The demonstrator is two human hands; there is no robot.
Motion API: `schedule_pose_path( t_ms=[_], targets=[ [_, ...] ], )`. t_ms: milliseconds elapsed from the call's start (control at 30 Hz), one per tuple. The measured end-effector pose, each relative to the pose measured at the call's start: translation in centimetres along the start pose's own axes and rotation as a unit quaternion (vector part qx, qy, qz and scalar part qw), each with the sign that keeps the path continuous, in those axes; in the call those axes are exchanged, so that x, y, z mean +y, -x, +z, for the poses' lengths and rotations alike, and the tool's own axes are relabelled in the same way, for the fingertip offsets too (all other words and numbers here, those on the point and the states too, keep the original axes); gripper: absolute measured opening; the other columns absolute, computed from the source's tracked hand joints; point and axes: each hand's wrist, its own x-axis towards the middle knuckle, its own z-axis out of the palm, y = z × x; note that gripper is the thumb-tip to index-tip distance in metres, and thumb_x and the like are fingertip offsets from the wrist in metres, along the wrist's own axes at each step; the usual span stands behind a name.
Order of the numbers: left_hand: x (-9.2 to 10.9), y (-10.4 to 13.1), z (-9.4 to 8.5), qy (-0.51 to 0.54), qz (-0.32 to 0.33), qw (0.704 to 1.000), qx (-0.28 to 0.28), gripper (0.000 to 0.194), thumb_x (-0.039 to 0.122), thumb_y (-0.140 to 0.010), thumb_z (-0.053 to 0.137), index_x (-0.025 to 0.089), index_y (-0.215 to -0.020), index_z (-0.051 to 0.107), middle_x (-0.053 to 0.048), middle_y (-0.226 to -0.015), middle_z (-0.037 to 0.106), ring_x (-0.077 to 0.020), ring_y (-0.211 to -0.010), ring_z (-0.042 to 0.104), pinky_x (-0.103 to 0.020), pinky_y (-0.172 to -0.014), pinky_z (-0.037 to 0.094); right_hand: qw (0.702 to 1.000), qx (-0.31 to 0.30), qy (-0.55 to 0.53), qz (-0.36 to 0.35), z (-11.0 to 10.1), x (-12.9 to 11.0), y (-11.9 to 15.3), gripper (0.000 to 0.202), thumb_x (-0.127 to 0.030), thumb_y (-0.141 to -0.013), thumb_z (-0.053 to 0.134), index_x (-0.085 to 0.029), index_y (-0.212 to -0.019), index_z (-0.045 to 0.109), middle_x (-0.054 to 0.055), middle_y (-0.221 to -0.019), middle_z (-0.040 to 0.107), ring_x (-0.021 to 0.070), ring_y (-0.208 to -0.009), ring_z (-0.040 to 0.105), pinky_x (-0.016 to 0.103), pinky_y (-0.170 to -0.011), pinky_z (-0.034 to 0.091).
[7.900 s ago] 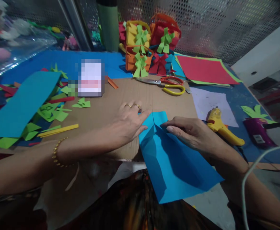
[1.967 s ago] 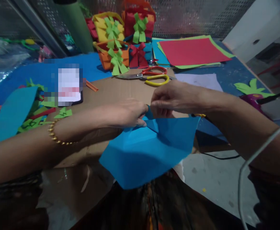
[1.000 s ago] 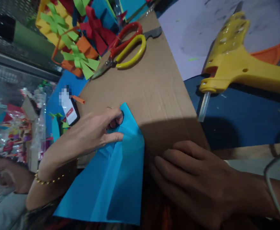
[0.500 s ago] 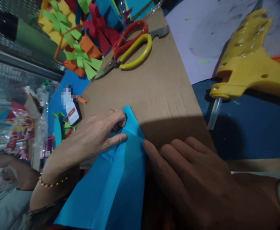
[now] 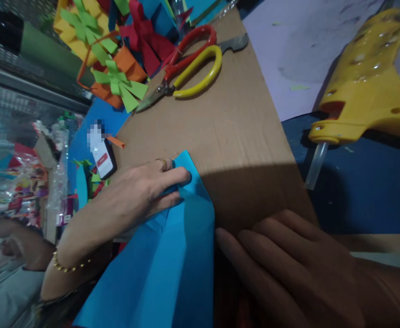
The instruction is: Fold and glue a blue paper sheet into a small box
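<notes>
A folded sheet of blue paper (image 5: 165,264) runs from the lower edge up to a narrow tip on the brown cardboard. My left hand (image 5: 145,187), with a ring and a beaded bracelet, has its fingers bent over the upper part of the paper, index finger and thumb pinching a fold there. My right hand (image 5: 288,269) is at the paper's right side, fingers stretched out together and pointing up-left. Its index fingertip lies close by the paper's right edge; whether it touches I cannot tell. Shadow covers most of this hand.
Red-and-yellow-handled scissors (image 5: 196,64) lie on the cardboard (image 5: 227,132). A yellow glue gun (image 5: 357,95) with a clear stick is at the right. Paper gift shapes with bows (image 5: 117,82) stand at the upper left, a phone (image 5: 104,157) below them. Another person's arm (image 5: 32,250) shows at far left.
My right hand has slid down and right along the paper's edge. My left index finger has stretched further over the paper. The paper's right side bulges outward more.
</notes>
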Motion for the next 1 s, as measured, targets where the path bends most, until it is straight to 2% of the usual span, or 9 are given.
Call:
schedule_pose_path(
  t_ms=[67, 133, 267, 433, 500, 667, 833, 1000],
  targets=[
    [0.1, 0.0, -0.1, -0.016, 0.016, 1.000, 0.009, 0.030, 0.026, -0.106, 0.035, 0.021, -0.100, 0.063, -0.002, -0.085, 0.055, -0.0148, -0.068, 0.054, -0.028, -0.061, 0.033, 0.997, -0.002, 0.016, -0.073, 0.1, 1.0, -0.2, 0.038, -0.023, -0.104, 0.043, -0.004, -0.121, 0.070, 0.008, -0.076, 0.065, 0.0218, -0.070, 0.053, 0.040, -0.057, 0.038],
    [0.1, 0.0, -0.3, -0.019, 0.026, 0.999, 0.012, 0.035, 0.027, -0.107, 0.033, 0.020, -0.096, 0.065, -0.002, -0.083, 0.054, -0.0132, -0.064, 0.052, -0.028, -0.059, 0.032, 0.995, -0.003, 0.020, -0.102, 0.1, 1.8, -0.5, 0.041, -0.024, -0.104, 0.041, -0.003, -0.121, 0.070, 0.008, -0.074, 0.063, 0.0207, -0.066, 0.050, 0.039, -0.053, 0.036],
    [-0.1, -0.2, -0.4, -0.001, 0.019, 1.000, -0.004, 0.039, 0.025, -0.107, 0.032, 0.020, -0.091, 0.067, -0.001, -0.080, 0.052, -0.0129, -0.064, 0.050, -0.027, -0.059, 0.033, 0.997, -0.014, 0.032, -0.069, 0.1, 2.0, -0.6, 0.039, -0.017, -0.101, 0.039, -0.005, -0.122, 0.069, 0.007, -0.073, 0.063, 0.0204, -0.066, 0.049, 0.039, -0.054, 0.037],
    [-0.4, -0.7, -0.7, 0.023, 0.049, 0.999, -0.004, 0.038, 0.023, -0.107, 0.033, 0.018, -0.087, 0.065, -0.002, -0.078, 0.052, -0.0132, -0.065, 0.051, -0.026, -0.059, 0.034, 0.998, -0.049, 0.000, -0.042, 0.0, 1.5, -1.0, 0.041, -0.020, -0.105, 0.033, -0.002, -0.126, 0.063, 0.007, -0.076, 0.062, 0.0215, -0.068, 0.047, 0.041, -0.059, 0.034],
    [-0.4, -0.8, -0.7, 0.015, 0.054, 0.998, -0.008, 0.036, 0.024, -0.106, 0.034, 0.018, -0.086, 0.064, -0.002, -0.078, 0.053, -0.0133, -0.063, 0.052, -0.026, -0.057, 0.033, 0.998, -0.057, 0.012, -0.039, -0.1, 1.5, -1.3, 0.038, -0.017, -0.103, 0.037, 0.000, -0.127, 0.062, 0.008, -0.078, 0.061, 0.0217, -0.069, 0.046, 0.040, -0.060, 0.032],
    [0.2, -0.8, 0.0, -0.025, 0.038, 0.999, 0.007, 0.023, 0.026, -0.103, 0.041, 0.022, -0.086, 0.057, -0.001, -0.074, 0.051, -0.0153, -0.060, 0.047, -0.030, -0.055, 0.026, 0.995, -0.039, 0.082, -0.040, 0.1, 1.4, -1.9, 0.022, -0.011, -0.098, 0.053, -0.005, -0.111, 0.068, 0.004, -0.072, 0.056, 0.0203, -0.066, 0.042, 0.038, -0.061, 0.030],
    [0.3, -1.2, 0.0, -0.028, 0.076, 0.996, 0.023, 0.030, 0.020, -0.104, 0.034, 0.020, -0.083, 0.056, 0.001, -0.068, 0.047, -0.0140, -0.058, 0.043, -0.030, -0.056, 0.025, 0.996, -0.023, 0.080, -0.015, 0.6, 1.2, -1.9, 0.013, -0.013, -0.100, 0.056, -0.012, -0.099, 0.068, 0.004, -0.078, 0.065, 0.0187, -0.070, 0.052, 0.036, -0.064, 0.036],
    [0.2, -2.1, -1.3, 0.001, 0.078, 0.996, -0.040, 0.030, 0.020, -0.104, 0.038, 0.019, -0.079, 0.054, 0.003, -0.068, 0.048, -0.0120, -0.063, 0.046, -0.027, -0.061, 0.027, 0.995, -0.008, 0.104, 0.004, 0.8, 0.9, -1.8, 0.017, -0.013, -0.101, 0.053, -0.016, -0.093, 0.068, 0.002, -0.075, 0.066, 0.0169, -0.065, 0.055, 0.035, -0.060, 0.035]
  ],
)
